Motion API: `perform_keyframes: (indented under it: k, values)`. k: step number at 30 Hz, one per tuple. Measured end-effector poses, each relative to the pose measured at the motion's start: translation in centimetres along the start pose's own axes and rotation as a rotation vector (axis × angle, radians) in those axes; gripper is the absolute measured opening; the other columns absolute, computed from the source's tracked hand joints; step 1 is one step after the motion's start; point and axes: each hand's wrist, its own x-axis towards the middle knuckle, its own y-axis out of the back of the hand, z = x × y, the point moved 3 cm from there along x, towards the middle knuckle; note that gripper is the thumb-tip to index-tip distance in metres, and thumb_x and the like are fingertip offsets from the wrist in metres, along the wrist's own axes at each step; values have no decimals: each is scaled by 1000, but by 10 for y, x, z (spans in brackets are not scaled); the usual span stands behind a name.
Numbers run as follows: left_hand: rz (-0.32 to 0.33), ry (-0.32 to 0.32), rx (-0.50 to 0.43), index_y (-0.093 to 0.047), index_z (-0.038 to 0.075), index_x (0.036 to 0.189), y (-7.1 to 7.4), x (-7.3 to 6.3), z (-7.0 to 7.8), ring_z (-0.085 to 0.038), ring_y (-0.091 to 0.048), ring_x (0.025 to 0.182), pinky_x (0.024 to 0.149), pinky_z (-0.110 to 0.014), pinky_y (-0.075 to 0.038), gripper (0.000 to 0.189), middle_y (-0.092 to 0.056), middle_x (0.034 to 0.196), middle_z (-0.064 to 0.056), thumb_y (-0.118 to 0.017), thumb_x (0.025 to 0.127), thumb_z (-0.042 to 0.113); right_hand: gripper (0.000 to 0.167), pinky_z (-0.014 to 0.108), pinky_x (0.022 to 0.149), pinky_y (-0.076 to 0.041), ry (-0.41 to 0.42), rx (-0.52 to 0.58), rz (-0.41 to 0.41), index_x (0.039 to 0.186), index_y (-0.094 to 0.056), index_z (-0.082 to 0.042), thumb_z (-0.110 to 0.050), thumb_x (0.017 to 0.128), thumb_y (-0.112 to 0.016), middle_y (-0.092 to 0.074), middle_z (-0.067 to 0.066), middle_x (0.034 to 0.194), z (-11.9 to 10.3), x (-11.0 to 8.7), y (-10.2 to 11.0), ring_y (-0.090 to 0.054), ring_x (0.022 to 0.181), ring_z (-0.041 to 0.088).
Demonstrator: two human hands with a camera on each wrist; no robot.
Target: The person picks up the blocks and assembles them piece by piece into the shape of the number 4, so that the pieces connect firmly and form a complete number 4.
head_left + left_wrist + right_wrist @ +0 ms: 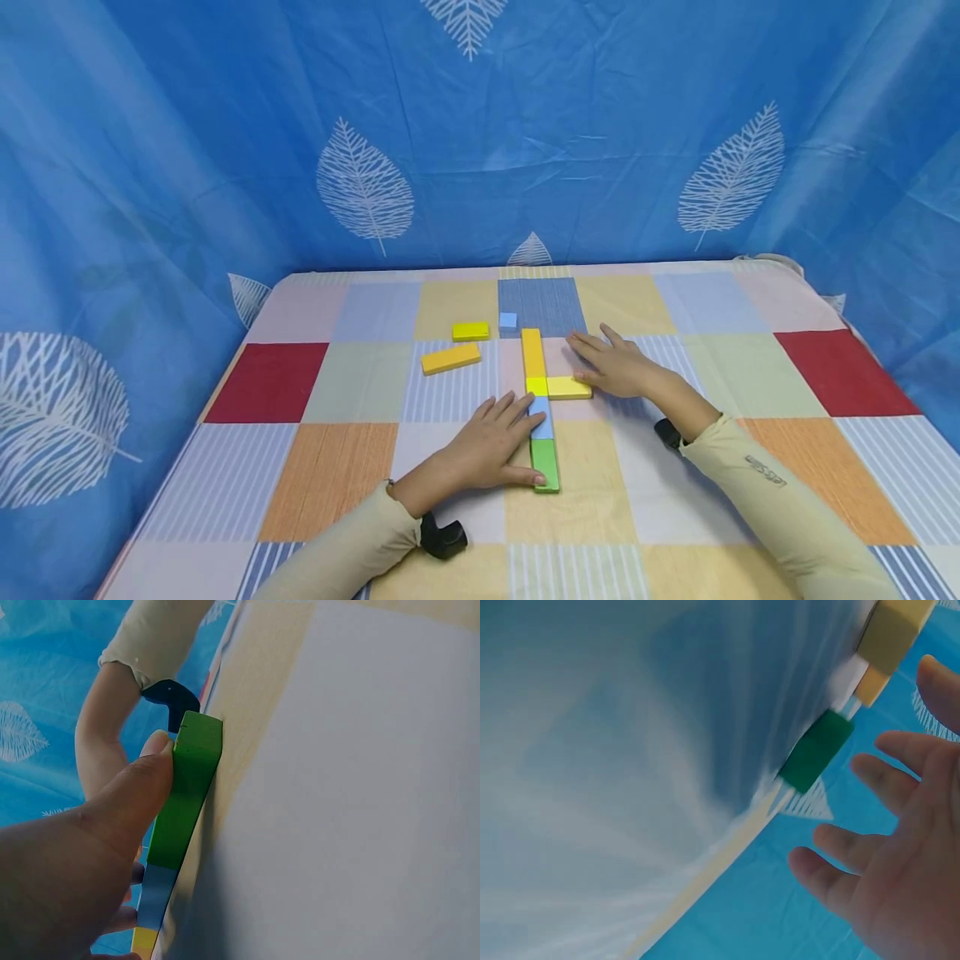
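Clock places were read from the yellow square (536,387) in the row. A loose orange block (450,358) and a short yellow block (470,332) were seen toward ten. At seven, the left hand (487,450) was laid, fingers unclenched, against the row's blue block (544,429) and green block (546,465), both at six. A blue cube (508,321) was placed at eleven, the row's long block (533,354) at twelve, the pale block (567,388) at three. Beside it the right hand (618,368) was held, fingers spread; contact could not be judged. Apparently the row was being straightened; light, even pressure seemed called for next.

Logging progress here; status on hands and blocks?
Left hand against green block. Right hand open near pale yellow block. Small blue block apart.
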Motion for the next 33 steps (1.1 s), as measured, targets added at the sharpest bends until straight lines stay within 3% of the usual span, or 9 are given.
perform_keyframes:
  k: [6, 20, 33]
  values:
    - [-7, 9, -5, -31, 20, 143, -1, 0, 0, -30, -20, 139, 110, -50, -21, 81, -22, 151, -7, -49, 79, 67, 56, 70, 96, -21, -44, -38, -7, 144, -28, -10, -30, 95, -46, -23, 16, 149, 12, -9, 4, -10, 133, 51]
    - [-6, 0, 7, -30, 20, 143, -1, 0, -1, -30, -20, 139, 109, -49, -22, 81, -21, 152, -7, -49, 80, 67, 52, 68, 90, -32, 10, -175, 28, 142, -33, -15, -24, 93, -50, -33, 19, 144, 14, -13, -2, -26, 127, 54]
    - [2, -1, 14, -30, 20, 143, -5, -1, -1, -29, -20, 139, 109, -49, -22, 81, -22, 151, -7, -48, 79, 67, 39, 57, 84, -41, 76, -260, 253, 124, -58, -18, -14, 86, -62, -57, 14, 115, 10, 2, -1, -45, 112, 44]
